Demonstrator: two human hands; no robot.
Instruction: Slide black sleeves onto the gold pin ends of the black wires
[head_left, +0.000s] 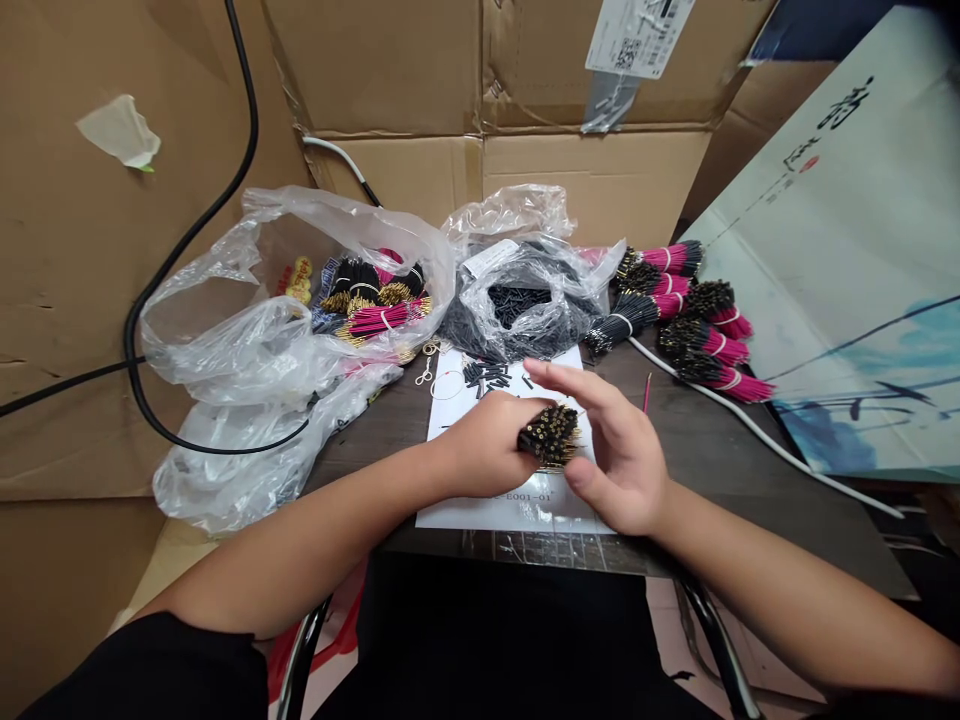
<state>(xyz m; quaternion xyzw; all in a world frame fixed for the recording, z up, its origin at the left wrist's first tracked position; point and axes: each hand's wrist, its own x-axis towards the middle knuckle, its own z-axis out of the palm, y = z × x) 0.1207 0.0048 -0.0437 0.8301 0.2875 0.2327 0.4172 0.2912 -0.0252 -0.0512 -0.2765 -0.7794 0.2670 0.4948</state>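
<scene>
My left hand (pixel 484 445) is closed round a bundle of short black wires (pixel 550 434) with gold tips, whose ends point right. My right hand (pixel 611 445) is open, fingers stretched flat, its palm facing the bundle's tips and almost touching them. Both hands hover over a white paper sheet (pixel 517 510) on a small dark table (pixel 720 450). Loose black tube pieces (pixel 487 376) lie on the sheet just beyond my hands.
Clear plastic bags hold pink and black wire bundles (pixel 375 300) and black tube pieces (pixel 517 300). More pink and black wire bundles (pixel 697 320) lie at the right. A white cable (pixel 765 435) crosses the table. Cardboard boxes (pixel 420 80) stand behind; a black cable (pixel 150 300) hangs left.
</scene>
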